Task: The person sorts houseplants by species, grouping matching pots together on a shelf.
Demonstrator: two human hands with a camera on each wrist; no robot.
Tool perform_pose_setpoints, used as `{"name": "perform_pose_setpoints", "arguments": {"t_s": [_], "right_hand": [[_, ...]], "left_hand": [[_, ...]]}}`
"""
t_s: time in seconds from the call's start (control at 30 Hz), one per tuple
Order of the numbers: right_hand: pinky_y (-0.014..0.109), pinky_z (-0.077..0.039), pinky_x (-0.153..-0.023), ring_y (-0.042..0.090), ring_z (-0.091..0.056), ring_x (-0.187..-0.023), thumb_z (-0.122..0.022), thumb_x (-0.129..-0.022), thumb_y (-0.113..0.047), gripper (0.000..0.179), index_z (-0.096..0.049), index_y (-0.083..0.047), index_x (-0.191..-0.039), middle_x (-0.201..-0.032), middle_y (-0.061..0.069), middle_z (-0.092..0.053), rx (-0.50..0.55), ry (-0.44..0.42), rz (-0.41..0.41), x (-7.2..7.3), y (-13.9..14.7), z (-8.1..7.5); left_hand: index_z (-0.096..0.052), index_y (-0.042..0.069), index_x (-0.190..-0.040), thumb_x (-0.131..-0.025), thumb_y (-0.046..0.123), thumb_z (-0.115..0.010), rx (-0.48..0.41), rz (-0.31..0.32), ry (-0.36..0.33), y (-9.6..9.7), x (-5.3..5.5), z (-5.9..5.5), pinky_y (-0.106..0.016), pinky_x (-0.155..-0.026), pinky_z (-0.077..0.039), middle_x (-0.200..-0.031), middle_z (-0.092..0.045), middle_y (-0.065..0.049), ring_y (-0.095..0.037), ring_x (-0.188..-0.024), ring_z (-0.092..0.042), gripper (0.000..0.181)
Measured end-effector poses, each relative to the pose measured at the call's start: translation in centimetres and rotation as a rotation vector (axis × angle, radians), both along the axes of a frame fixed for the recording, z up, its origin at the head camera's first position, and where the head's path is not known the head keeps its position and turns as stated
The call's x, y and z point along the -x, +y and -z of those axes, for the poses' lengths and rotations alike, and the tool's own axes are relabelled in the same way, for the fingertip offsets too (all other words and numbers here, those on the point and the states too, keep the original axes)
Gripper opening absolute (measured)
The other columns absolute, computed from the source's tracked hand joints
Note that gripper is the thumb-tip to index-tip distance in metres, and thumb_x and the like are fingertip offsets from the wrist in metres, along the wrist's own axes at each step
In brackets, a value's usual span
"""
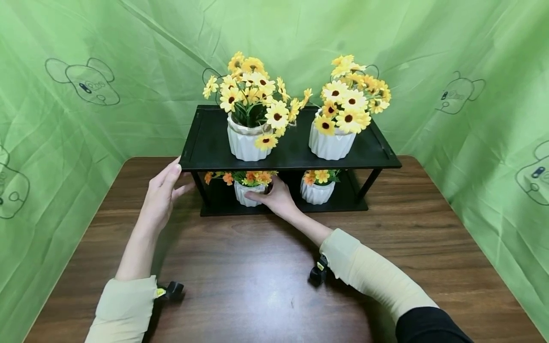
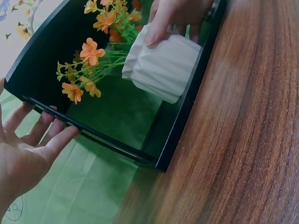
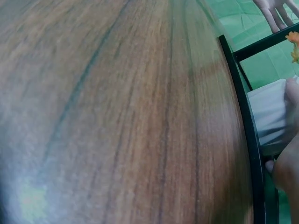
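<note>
My right hand (image 1: 280,197) reaches under the upper board of a black two-tier shelf (image 1: 291,164). It grips a white fluted flowerpot (image 2: 163,65) with orange flowers (image 2: 92,51), thumb on the near side, in the lower tier's left part. The left wrist view shows that pot at the lower board's front edge; the fingers behind it are partly hidden. My left hand (image 1: 160,193) is at the shelf's upper left corner. Its fairly straight, spread fingers (image 2: 63,137) touch the side bar there. Beside the held pot, further right, stands another white pot (image 1: 317,194) with orange and yellow flowers.
Two white pots (image 1: 249,143) with yellow daisy-like flowers stand on the upper board; the second pot (image 1: 330,143) is to the right. The shelf stands at the back of a brown wooden table (image 1: 240,267). Green cloth (image 1: 150,95) hangs behind and at both sides.
</note>
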State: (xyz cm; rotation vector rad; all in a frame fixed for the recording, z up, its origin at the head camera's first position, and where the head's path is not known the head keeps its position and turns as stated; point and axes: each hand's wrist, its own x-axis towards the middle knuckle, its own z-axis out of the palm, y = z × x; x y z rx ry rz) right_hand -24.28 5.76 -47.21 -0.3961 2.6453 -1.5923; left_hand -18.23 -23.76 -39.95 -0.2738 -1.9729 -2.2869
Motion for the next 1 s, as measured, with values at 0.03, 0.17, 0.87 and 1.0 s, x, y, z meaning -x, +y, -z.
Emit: {"name": "perform_pose_setpoints", "arguments": {"t_s": [0.03,0.17,0.87,1.0], "right_hand": [[0.043,-0.059,-0.099,0.022,-0.064,-0.123,-0.087,-0.079,-0.052,0.076,-0.055,-0.018,-0.14,-0.133,0.004,-0.066,-0.004,0.003,0.0,0.0,0.0,0.0],[0.042,-0.059,-0.099,0.021,-0.064,-0.122,-0.087,-0.081,-0.048,0.074,-0.055,-0.018,-0.14,-0.132,0.004,-0.066,0.009,-0.005,-0.027,0.0,0.3,-0.1],[0.04,-0.046,-0.12,0.026,-0.047,-0.148,-0.086,-0.084,-0.038,0.102,-0.026,-0.022,-0.164,-0.165,0.006,-0.039,0.03,-0.09,-0.195,-2.2,2.2,-0.1],[0.039,-0.045,-0.121,0.022,-0.043,-0.151,-0.083,-0.088,-0.035,0.096,-0.027,-0.021,-0.164,-0.166,0.007,-0.038,0.014,-0.062,-0.23,-3.1,3.1,-0.2]], "left_hand": [[-0.047,0.012,-0.155,-0.109,0.031,-0.051,0.003,-0.002,0.0,0.0,0.0,0.0,-0.023,-0.097,-0.06,-0.157,-0.05,0.001,-0.01,-0.123,-0.056,0.05],[-0.047,0.011,-0.155,-0.109,0.031,-0.051,0.013,-0.011,0.002,0.0,-0.1,-0.2,-0.021,-0.097,-0.06,-0.159,-0.048,0.001,-0.009,-0.127,-0.055,0.05],[-0.067,0.01,-0.135,-0.111,0.043,-0.039,0.415,-0.414,0.036,-1.3,-1.5,-0.2,-0.014,-0.082,-0.061,-0.105,-0.071,0.01,-0.004,-0.094,-0.07,0.049],[-0.074,0.011,-0.101,-0.109,0.045,-0.044,0.586,-0.572,0.032,-1.9,-2.1,-0.7,-0.012,-0.063,-0.051,-0.074,-0.063,0.012,-0.002,-0.065,-0.062,0.046]]}}
